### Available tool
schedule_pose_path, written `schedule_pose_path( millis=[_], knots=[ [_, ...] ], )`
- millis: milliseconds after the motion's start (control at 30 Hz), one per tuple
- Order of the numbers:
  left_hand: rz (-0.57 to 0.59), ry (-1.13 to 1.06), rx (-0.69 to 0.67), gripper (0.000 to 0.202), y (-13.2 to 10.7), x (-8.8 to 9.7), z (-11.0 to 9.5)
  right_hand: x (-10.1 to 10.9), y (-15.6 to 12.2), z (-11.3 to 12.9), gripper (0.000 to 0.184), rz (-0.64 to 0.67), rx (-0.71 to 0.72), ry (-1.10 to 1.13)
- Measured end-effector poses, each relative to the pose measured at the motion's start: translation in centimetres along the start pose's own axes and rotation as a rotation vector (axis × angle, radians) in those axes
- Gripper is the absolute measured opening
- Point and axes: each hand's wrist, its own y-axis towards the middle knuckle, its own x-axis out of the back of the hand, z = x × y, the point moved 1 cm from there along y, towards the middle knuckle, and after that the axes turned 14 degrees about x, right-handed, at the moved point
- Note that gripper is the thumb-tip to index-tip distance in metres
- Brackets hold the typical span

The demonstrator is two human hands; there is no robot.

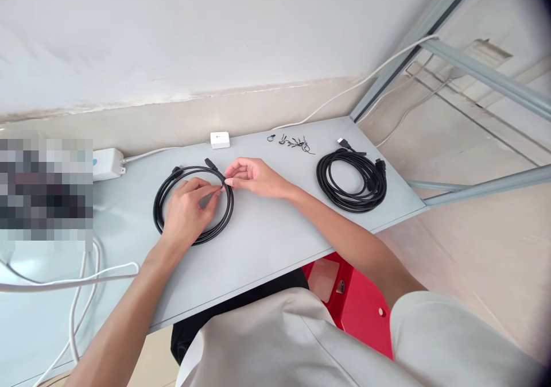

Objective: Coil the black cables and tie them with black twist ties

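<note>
A coiled black cable [229, 208] lies on the grey table, with its connector ends at the top of the loop. My left hand [184, 206] rests across the coil, thumb and forefinger closed at the inner edge of its right side. From the other side, my right hand [258, 177] pinches the same stretch of the coil between thumb and forefinger, its other fingers curled. The fingertips nearly meet there and hide whatever small piece may be between them. Further right is a second coiled black cable [353, 204], untouched, with its plugs at the upper and right edges.
Several short black ties [297, 143] lie near the back of the table [267, 232]. A small white box [220, 140] and a white power strip [108, 164] stand along the wall. White cords [97, 278] run at left. A red stool [365, 306] is below the front edge.
</note>
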Motion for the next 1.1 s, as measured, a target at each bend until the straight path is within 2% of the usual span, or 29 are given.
schedule_pose_path(
  millis=[133,333,567,800,1100],
  knots=[
    [0.031,-0.035,-0.066,0.021,-0.1,-0.3,0.0,0.0,0.1,0.4,0.04,-0.005,0.01,0.004],
    [0.045,-0.07,-0.066,0.022,-0.2,0.0,-0.9,-0.3,0.1,0.3,0.051,-0.041,-0.022,0.0],
    [0.107,-0.138,0.048,0.022,-0.3,0.7,-2.0,-0.4,-0.2,0.6,0.05,-0.022,-0.065,-0.033],
    [0.194,-0.269,0.259,0.026,-0.3,0.8,-1.9,-0.5,-0.3,1.1,0.041,0.039,0.023,-0.119],
    [0.287,-0.485,0.364,0.036,0.1,0.7,-1.8,-0.8,-0.4,1.6,0.032,0.125,0.057,-0.166]
  ],
)
